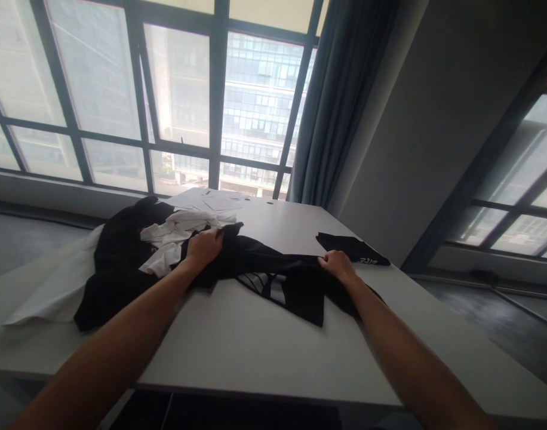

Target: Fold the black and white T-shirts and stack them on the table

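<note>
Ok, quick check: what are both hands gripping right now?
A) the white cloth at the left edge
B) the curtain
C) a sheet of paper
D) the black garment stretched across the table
D: the left hand and right hand each pinch an end of the black garment, stretched between them on the table.

- Daylight floods through the windows (179, 89), leaving the room dim and backlit.
- Glass panes glare pale.
- Wide-angle distortion bends frame edges.
- Table (255, 346) evenly, softly lit.

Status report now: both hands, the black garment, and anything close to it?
Left hand and right hand grip black garment. Pile of clothes touches it at left.
</note>
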Demonstrator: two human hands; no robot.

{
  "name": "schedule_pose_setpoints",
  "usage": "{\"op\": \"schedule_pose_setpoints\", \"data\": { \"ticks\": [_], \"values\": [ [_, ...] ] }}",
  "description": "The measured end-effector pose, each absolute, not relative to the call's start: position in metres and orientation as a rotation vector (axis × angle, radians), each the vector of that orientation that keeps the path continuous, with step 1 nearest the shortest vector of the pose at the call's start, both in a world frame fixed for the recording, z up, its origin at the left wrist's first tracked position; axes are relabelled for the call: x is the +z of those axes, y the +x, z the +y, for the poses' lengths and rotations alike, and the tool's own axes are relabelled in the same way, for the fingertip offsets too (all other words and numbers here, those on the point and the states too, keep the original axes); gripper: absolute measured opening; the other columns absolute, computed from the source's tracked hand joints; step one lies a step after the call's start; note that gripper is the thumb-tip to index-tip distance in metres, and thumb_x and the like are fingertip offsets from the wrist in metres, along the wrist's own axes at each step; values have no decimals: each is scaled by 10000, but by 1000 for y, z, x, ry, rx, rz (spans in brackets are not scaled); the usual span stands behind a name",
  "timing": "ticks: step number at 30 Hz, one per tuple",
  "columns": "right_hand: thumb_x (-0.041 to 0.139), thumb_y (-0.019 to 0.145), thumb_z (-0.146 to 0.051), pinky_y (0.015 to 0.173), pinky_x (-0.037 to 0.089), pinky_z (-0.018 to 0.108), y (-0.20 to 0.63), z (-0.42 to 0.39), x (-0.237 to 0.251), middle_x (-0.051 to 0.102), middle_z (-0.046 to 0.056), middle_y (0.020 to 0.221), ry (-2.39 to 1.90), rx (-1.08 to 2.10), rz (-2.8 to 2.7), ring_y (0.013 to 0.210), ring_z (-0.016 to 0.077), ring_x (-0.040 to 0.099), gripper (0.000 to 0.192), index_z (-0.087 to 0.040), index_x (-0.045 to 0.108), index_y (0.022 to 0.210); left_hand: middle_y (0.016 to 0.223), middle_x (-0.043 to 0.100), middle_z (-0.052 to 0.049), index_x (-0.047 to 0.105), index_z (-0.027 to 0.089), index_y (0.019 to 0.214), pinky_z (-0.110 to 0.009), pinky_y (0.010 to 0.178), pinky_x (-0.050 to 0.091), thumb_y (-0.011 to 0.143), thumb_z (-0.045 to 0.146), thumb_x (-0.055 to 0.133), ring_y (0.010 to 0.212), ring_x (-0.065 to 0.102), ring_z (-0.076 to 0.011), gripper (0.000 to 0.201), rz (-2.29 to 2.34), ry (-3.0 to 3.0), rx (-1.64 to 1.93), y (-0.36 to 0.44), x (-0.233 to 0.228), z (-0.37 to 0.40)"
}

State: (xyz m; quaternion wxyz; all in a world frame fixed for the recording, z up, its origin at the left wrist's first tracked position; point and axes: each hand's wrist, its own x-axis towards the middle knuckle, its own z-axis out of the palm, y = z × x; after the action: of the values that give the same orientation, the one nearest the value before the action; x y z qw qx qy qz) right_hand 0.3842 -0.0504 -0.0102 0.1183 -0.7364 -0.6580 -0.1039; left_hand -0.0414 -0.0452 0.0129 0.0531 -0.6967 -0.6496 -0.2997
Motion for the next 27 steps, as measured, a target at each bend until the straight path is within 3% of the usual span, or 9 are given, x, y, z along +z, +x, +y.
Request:
{"op": "schedule_pose_setpoints", "data": {
  "ticks": [5, 9, 13, 16, 18, 22, 24, 27],
  "values": [
    [520, 863, -358, 804, 509, 366, 429, -50, -13, 723, 227, 900, -2350, -400, -1530, 913, 312, 699, 367, -90, 770, 887, 1006, 724, -187, 664, 139, 1146, -421, 859, 489, 933, 324, 388, 989, 674, -355, 394, -2156, -1879, -1128, -88, 10, -26],
    [634, 758, -318, 761, 525, 380, 439, -49, -13, 717, 244, 934, -2499, -295, -1538, 930, 340, 697, 315, -80, 762, 922, 1087, 728, -112, 682, 165, 1154, -344, 960, 464, 809, 158, 475, 1070, 656, -283, 402, -1966, -2220, -1141, -85, 2, -21],
    [675, 724, -278, 788, 514, 411, 416, -54, -2, 710, 231, 1019, -2562, -215, -1603, 972, 349, 684, 293, -127, 753, 962, 990, 748, -104, 711, 146, 1103, -335, 877, 504, 764, 306, 607, 983, 673, -291, 388, -1840, -2599, -1078, -58, 3, -31],
    [616, 816, -360, 897, 473, 468, 386, -58, 7, 707, 179, 1084, -2348, -308, -1753, 1039, 335, 658, 332, -171, 725, 1066, 892, 752, -99, 737, 152, 978, -334, 828, 508, 781, 372, 605, 905, 678, -286, 323, -1764, -2712, -1058, -37, 5, -43],
    [575, 862, -372, 929, 470, 427, 362, -57, 11, 701, 147, 1123, -2098, -290, -1931, 1047, 294, 654, 350, -173, 706, 1118, 856, 746, -79, 733, 166, 907, -328, 813, 506, 811, 317, 537, 851, 672, -259, 265, -1617, -2804, -1050, -26, 6, -50],
    [565, 873, -253, 940, 481, 295, 308, -38, 19, 688, 94, 1186, -1660, 41, -2222, 1003, 202, 668, 323, -174, 692, 1159, 921, 733, -48, 701, 194, 885, -323, 857, 500, 654, 99, 442, 906, 652, -232, 360, -1250, -2971, -1080, -13, 7, -62],
    [553, 862, -167, 966, 474, 283, 283, -21, 25, 702, 86, 1163, -1586, 234, -2254, 1026, 192, 666, 347, -168, 683, 1183, 959, 728, -46, 677, 198, 857, -327, 892, 492, 560, 70, 408, 950, 646, -228, 421, -1199, -2992, -1175, -9, 10, -66],
    [531, 794, -33, 981, 474, 292, 249, 4, 36, 683, 93, 1209, -1509, 490, -2261, 1101, 196, 639, 448, -152, 672, 1202, 965, 731, -53, 601, 199, 726, -338, 884, 494, 523, 88, 383, 926, 647, -222, 318, -1183, -3016, -1371, -8, 17, -69]
  ]
}}
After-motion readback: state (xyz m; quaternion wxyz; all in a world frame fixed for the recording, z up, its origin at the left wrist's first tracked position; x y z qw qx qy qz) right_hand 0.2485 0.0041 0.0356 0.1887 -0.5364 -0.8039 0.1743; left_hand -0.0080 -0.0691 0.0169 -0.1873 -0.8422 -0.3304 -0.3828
